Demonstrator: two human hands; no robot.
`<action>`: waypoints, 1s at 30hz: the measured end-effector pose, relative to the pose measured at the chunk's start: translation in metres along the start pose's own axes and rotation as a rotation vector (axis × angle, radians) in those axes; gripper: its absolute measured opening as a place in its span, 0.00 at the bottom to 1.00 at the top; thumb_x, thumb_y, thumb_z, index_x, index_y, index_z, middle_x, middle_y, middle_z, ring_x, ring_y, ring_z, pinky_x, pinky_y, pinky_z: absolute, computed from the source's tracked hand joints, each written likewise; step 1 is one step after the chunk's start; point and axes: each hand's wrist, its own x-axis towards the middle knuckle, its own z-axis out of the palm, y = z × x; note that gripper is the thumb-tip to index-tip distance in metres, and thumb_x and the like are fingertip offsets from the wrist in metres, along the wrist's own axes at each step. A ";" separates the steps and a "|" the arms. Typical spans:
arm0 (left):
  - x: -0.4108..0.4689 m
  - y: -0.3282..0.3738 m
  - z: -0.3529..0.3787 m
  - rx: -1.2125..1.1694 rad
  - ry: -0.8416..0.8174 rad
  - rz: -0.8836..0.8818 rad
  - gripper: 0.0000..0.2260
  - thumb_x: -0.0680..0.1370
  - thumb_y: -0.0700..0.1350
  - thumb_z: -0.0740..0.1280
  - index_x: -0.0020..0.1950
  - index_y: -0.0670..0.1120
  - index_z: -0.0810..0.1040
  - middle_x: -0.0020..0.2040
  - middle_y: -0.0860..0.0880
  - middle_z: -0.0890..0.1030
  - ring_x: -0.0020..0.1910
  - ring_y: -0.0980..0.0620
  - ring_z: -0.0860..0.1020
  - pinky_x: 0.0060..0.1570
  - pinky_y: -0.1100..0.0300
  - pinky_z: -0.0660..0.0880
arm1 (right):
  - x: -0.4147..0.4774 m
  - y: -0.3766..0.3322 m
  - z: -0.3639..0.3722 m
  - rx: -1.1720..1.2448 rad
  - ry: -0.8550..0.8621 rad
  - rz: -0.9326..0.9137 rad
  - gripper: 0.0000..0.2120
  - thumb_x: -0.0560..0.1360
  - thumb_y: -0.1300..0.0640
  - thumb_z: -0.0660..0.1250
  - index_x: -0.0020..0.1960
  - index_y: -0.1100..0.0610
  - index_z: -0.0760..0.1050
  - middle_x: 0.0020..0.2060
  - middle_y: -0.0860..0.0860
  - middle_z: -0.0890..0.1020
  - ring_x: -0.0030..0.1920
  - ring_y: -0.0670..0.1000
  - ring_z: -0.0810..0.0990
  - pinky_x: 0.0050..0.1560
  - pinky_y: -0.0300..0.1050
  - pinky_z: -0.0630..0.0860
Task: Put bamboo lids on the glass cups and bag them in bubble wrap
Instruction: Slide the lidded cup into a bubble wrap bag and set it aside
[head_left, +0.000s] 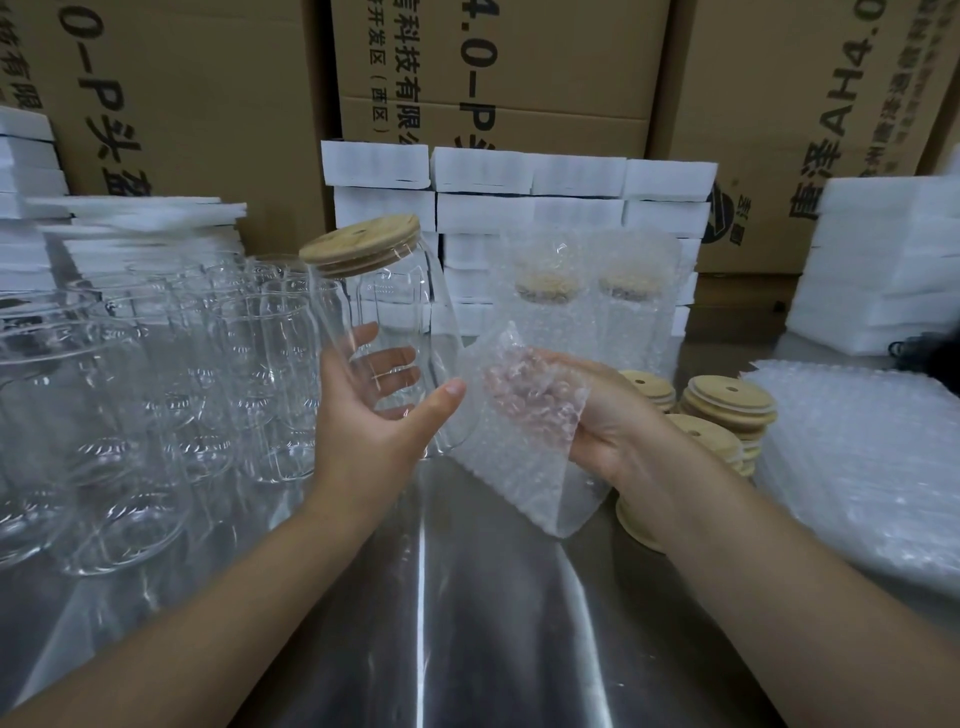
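Left hand (374, 415) curls round lidded glass cup (384, 306), tilted. Right hand (608, 415) pinches bubble wrap bag (519, 452). Advice: spread bag mouth wide, slide cup in base-first, mind bamboo lid (361, 244).

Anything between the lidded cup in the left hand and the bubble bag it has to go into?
Nothing visible. The left hand holds the lidded cup with its base right beside the bubble bag in the right hand. Whether the bag's mouth is open, I cannot tell.
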 end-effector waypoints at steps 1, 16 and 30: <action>0.000 0.000 0.000 0.000 -0.001 -0.001 0.31 0.59 0.62 0.75 0.58 0.66 0.65 0.56 0.55 0.79 0.54 0.62 0.80 0.45 0.68 0.78 | -0.001 0.000 0.000 0.010 0.045 -0.033 0.05 0.75 0.69 0.66 0.45 0.61 0.77 0.36 0.55 0.82 0.36 0.51 0.80 0.43 0.44 0.79; 0.001 0.014 -0.001 -0.084 0.115 0.083 0.31 0.62 0.57 0.75 0.61 0.59 0.65 0.58 0.47 0.78 0.56 0.53 0.80 0.47 0.64 0.77 | 0.000 0.035 0.005 -1.131 -0.084 -0.441 0.10 0.74 0.56 0.71 0.54 0.58 0.82 0.41 0.47 0.79 0.40 0.44 0.75 0.37 0.25 0.66; -0.004 0.020 0.003 -0.140 -0.051 0.018 0.30 0.62 0.57 0.74 0.61 0.60 0.67 0.57 0.48 0.79 0.56 0.51 0.81 0.51 0.52 0.78 | -0.010 0.085 0.033 -1.729 -0.288 -0.454 0.28 0.75 0.35 0.59 0.71 0.44 0.63 0.64 0.56 0.66 0.62 0.59 0.64 0.62 0.59 0.61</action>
